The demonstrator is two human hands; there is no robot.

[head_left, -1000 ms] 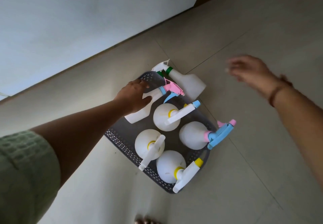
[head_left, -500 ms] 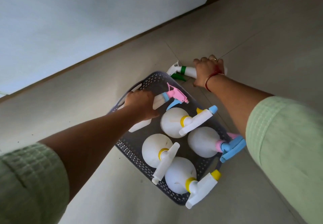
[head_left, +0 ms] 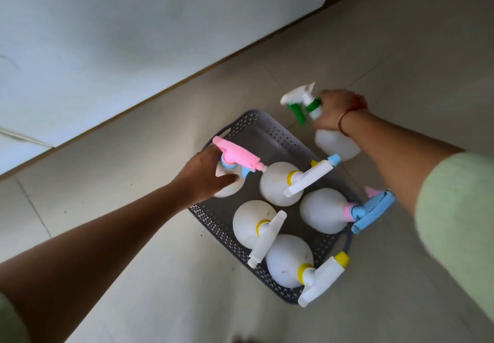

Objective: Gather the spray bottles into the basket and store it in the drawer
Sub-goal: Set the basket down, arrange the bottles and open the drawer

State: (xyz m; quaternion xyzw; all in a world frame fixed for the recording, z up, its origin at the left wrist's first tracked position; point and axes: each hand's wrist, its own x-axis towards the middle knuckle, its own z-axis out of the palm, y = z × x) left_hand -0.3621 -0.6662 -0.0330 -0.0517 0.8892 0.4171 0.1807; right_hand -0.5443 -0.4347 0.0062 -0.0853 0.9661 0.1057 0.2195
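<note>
Head view, looking down at a tiled floor (head_left: 401, 48) beside a white wall (head_left: 133, 35). Step in hand, as judged: gathering the last spray bottles into the grey perforated basket (head_left: 267, 131), which rests on the floor at centre. The left hand (head_left: 205, 179) has its fingers wrapped around the neck and shoulder of the pink-triggered bottle (head_left: 230, 185), held upright over the far-left corner of the basket; whether its base already rests on the basket floor cannot be told. The right hand (head_left: 334, 112) is clamped around the neck of the green-triggered bottle (head_left: 338, 146), which is outside the basket, just beyond its far-right wall, tilted with the nozzle pointing left.

Next move, as judged: the green-triggered bottle needs carrying left and down into the free far part of the basket, set upright so its trigger clears the neighbours; the pink-triggered bottle needs releasing once seated. The drawer is not in view.

Count: one basket; six spray bottles in all. Four stand unheld in the basket: three round bottles with yellow collars (head_left: 278, 183) (head_left: 254, 222) (head_left: 288, 259) and one round bottle with a blue and pink head (head_left: 323, 211) at the right wall. Two are in hand, one of them still outside
</note>
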